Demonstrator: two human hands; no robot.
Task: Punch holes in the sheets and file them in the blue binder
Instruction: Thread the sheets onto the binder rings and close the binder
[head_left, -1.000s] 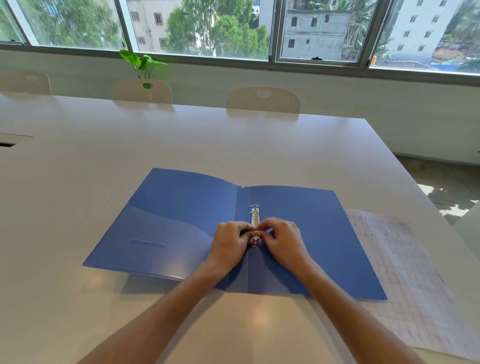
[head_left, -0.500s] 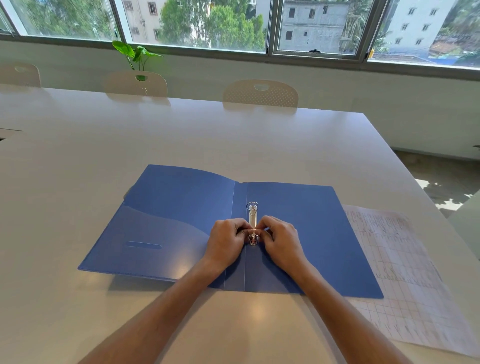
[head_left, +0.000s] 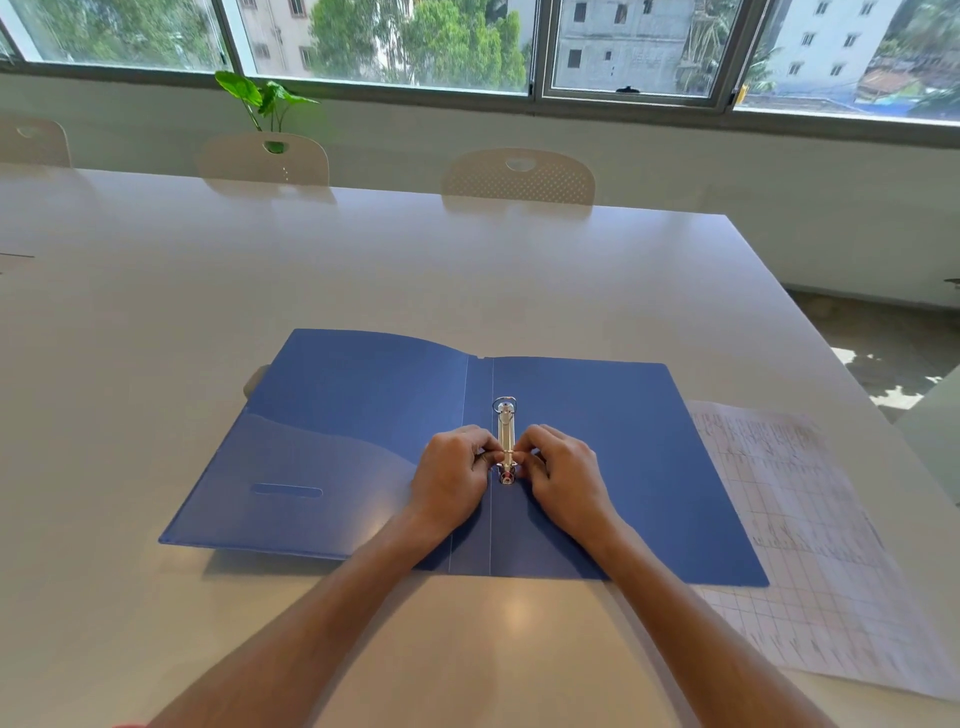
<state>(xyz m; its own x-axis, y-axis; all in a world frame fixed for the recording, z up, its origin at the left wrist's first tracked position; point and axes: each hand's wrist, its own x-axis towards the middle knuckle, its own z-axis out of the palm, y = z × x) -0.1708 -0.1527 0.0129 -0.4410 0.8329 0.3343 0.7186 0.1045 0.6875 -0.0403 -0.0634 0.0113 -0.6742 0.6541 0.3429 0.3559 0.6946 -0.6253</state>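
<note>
Head view: one blue binder (head_left: 597, 457) lies open and flat on the tabletop (head_left: 363, 270), near the front edge and right of centre. One metal ring mechanism (head_left: 506, 441) runs along the spine; one closed ring shows at its far end, and the near ring is hidden by the fingers. The left hand (head_left: 452, 480) and right hand (head_left: 563, 480) meet at the near end of the mechanism, each grip curled tight with fingertips pinching the metal from its own side. The covers appear to be thin, flexible plastic, light and smooth, so the binder is likely to slide unless pressed down; the mechanism is the stiff part and probably sprung, so it is best taken at the ring halves and pulled apart evenly. The sheets (head_left: 810, 545) lie at the right edge of the tabletop, partly under the right cover; the count cannot be told, since they read as one stack. Paper is limp and tears easily; lift it by an edge. No punch is visible.
</note>
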